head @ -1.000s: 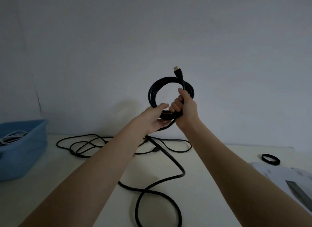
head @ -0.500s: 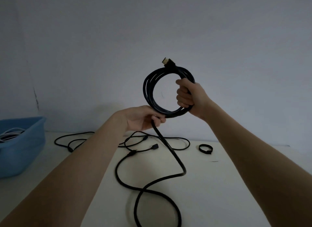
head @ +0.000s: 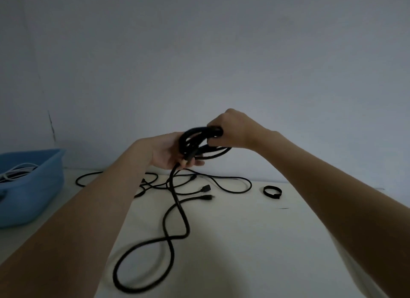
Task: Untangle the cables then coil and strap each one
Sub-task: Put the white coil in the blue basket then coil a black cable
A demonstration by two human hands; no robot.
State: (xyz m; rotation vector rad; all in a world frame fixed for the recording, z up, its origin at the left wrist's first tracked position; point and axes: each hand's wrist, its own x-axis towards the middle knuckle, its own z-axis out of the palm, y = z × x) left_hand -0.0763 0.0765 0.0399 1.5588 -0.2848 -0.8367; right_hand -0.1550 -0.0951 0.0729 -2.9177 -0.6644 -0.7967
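A thick black cable coil (head: 200,143) is held in the air above the white table (head: 255,242). My right hand (head: 233,129) grips the coil's top from above. Palm up, my left hand (head: 170,151) cups the coil's lower left side, with its fingers curled round the strand that leaves it. The loose tail (head: 175,211) drops from my left hand and lies in a figure-eight on the table. Thinner black cables (head: 221,184) lie tangled behind it. A black strap loop (head: 272,190) rests on the table to the right.
A blue plastic bin (head: 31,186) with white cables inside stands at the table's left edge. A grey wall rises straight behind the table. A small dark mark (head: 282,208) lies near the strap.
Both hands have dropped lower with the coil, which has tipped from upright to nearly flat. My right hand turned over on top of it. The view tilted down.
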